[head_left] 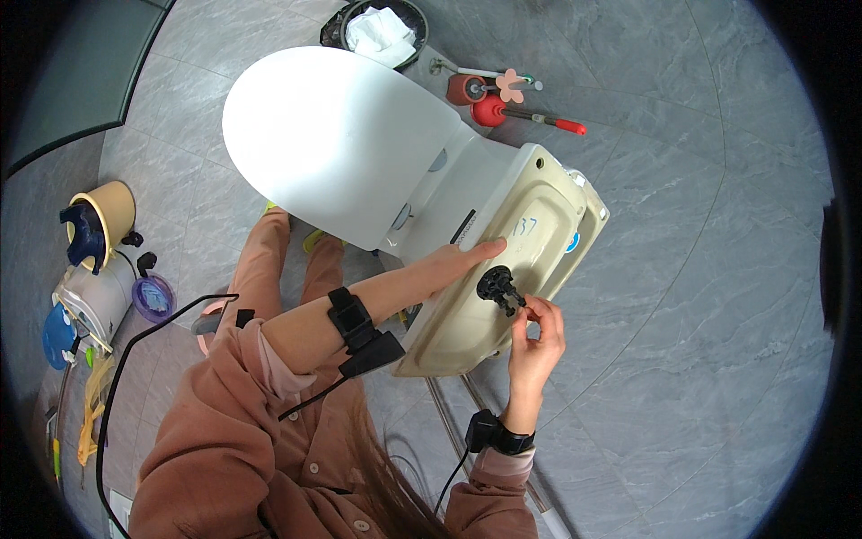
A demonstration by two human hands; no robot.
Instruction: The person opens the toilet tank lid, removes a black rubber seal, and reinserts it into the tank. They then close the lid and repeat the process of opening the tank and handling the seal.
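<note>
1. Right hand (539, 336) pinches the black fitting (495, 285) on the beige tank (544, 205).
2. Left hand (460, 261) touches the tank's edge; its grip cannot be told.
3. Red plunger (488, 110), dark bin (419, 29) near white toilet (332, 144).

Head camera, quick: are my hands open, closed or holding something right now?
Left hand: resting on the beige ceramic piece; most fingers hidden, so grip can't be told.
Right hand: closed, fingertips pinched on the black fitting.

Bathroom, likely: toilet (404, 180), plunger (489, 110).
</note>
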